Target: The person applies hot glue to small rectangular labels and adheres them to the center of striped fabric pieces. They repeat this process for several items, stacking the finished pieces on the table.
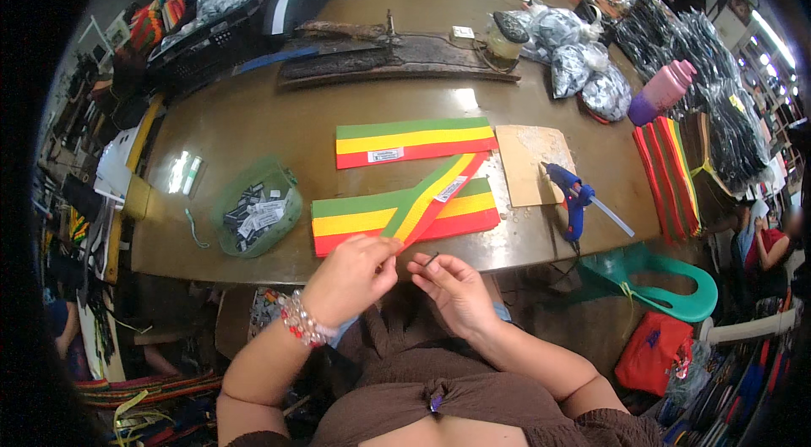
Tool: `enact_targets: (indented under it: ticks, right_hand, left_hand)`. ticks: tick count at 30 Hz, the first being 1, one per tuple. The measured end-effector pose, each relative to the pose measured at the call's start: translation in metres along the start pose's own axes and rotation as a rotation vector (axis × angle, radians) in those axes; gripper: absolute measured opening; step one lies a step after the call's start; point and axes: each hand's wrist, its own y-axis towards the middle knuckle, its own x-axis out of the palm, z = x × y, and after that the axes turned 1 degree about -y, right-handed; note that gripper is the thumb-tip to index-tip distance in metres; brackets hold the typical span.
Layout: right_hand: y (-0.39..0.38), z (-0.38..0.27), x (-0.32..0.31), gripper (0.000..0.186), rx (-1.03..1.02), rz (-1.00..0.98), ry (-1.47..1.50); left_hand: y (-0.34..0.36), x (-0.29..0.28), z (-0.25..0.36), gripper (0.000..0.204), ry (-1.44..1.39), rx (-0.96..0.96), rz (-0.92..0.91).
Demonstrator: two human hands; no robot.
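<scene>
My left hand (359, 276) pinches the lower end of a green, yellow and red striped strip (440, 193) with a white label, lifted at a diagonal over a stack of similar strips (346, 231). My right hand (448, 291), just right of it, holds a small thin dark piece (431, 260) between thumb and fingertips. Another labelled strip (414, 129) lies flat above the stack. A blue glue gun (575, 206) with a clear stick rests to the right, near a cardboard piece (528, 151). A green tub (249, 185) holding small labels sits at the left.
The brown table (220, 92) carries a long dark board (397, 62), a jar (507, 41), silvery bags (574, 67), a pink-purple bottle (659, 92) and striped stacks (666, 177). A green stool (667, 286) and red pouch (650, 350) are below right. Other people work at the back and right.
</scene>
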Motion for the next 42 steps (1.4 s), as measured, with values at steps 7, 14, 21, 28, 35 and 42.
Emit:
enact_targets:
  ticks: [7, 14, 21, 28, 35, 42]
  right_hand:
    - [0.006, 0.008, 0.005, 0.016, -0.021, -0.019, 0.063]
    - [0.005, 0.005, 0.011, 0.016, -0.016, -0.016, 0.048]
    - [0.007, 0.014, 0.0, 0.016, -0.048, -0.098, 0.121]
    - [0.024, 0.026, 0.004, 0.017, -0.021, -0.025, 0.053]
    - [0.019, 0.005, 0.003, 0.024, -0.659, 0.091, -0.803]
    - [0.029, -0.019, 0.023, 0.008, -1.398, -0.027, -1.663]
  left_hand:
    - [-0.006, 0.016, 0.022, 0.029, -0.288, -0.21, 0.064]
    - [-0.006, 0.018, 0.026, 0.029, -0.321, -0.255, 0.082]
    - [-0.01, 0.023, 0.021, 0.027, -0.219, -0.241, 0.09]
    - [0.0, 0.024, 0.031, 0.023, -0.191, -0.424, 0.011]
    - [0.004, 0.002, 0.055, 0.021, 0.316, -0.102, 0.053]
    - [-0.006, -0.003, 0.061, 0.02, 0.476, 0.007, -0.01]
